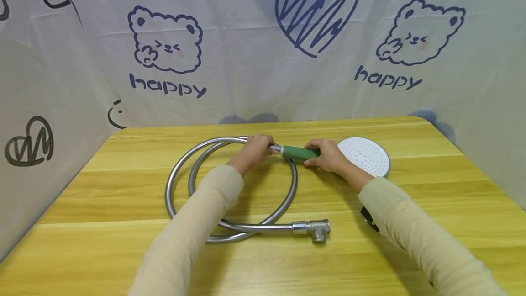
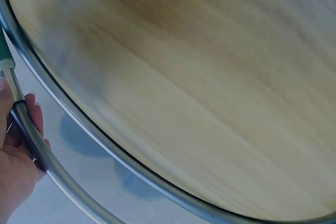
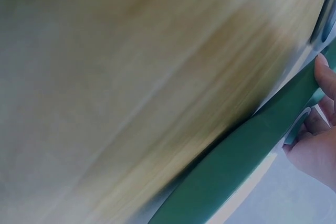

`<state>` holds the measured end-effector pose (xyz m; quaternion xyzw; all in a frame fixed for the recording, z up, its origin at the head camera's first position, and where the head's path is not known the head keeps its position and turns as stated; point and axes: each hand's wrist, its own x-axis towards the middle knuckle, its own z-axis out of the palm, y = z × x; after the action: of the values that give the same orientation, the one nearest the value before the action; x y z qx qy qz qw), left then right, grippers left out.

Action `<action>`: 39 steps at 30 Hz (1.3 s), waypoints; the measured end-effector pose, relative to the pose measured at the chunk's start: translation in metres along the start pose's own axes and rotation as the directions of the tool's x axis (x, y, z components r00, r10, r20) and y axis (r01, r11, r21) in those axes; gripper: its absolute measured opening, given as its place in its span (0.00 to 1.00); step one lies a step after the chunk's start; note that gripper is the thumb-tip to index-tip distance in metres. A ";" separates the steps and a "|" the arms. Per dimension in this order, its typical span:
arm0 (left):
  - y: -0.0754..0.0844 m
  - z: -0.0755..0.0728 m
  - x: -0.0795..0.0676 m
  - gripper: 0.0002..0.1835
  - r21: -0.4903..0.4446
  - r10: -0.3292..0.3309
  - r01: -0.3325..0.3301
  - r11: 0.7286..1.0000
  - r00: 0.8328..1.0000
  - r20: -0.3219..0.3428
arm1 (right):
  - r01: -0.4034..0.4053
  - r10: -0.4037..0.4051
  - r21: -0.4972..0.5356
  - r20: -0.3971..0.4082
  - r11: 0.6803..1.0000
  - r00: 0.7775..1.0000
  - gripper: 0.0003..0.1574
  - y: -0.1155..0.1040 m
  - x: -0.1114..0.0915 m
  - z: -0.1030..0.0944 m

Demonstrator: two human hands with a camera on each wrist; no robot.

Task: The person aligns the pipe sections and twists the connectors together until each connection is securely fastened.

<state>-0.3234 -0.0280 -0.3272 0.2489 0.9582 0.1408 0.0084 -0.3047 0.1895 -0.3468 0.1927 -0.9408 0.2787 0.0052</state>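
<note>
A hand shower with a green handle [image 1: 297, 152] and a round white spray face [image 1: 365, 155] lies toward the back of the table. My right hand [image 1: 326, 155] grips the handle close to the head; the right wrist view shows thumb and fingers round the green handle [image 3: 247, 145]. At the handle's other end, my left hand [image 1: 255, 150] holds the metal end of a grey shower hose [image 1: 172, 175]. In the left wrist view the fingers curl round the hose [image 2: 39, 148] just below its collar. The hose end meets the handle; whether it is screwed tight cannot be told.
The hose loops on the wooden table [image 1: 263, 271] and ends in a metal angle fitting [image 1: 319, 229] near the middle front. A small black object [image 1: 369, 218] shows beside the right sleeve. Behind the table hangs a white cloth [image 1: 242, 58] with drawings.
</note>
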 end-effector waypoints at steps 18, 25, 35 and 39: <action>0.002 0.002 0.002 0.12 0.003 -0.045 0.045 0.999 0.999 0.013 | -0.016 0.016 0.004 0.006 1.000 1.000 0.24 -0.001 -0.001 0.000; 0.001 0.002 0.001 0.10 0.046 0.005 -0.006 0.999 1.000 0.027 | -0.016 0.016 0.009 0.005 1.000 1.000 0.23 -0.001 -0.002 0.000; 0.001 0.001 0.002 0.12 0.030 -0.009 0.008 1.000 1.000 0.023 | -0.001 0.001 0.011 0.016 1.000 1.000 0.23 -0.001 -0.001 -0.001; 0.003 0.001 0.001 0.11 0.037 -0.016 0.016 0.999 1.000 0.005 | 0.007 -0.008 0.017 0.019 1.000 1.000 0.23 0.000 -0.001 0.000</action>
<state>-0.3230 -0.0252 -0.3270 0.2419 0.9626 0.1221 0.0076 -0.3040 0.1900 -0.3465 0.1989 -0.9377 0.2848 -0.0044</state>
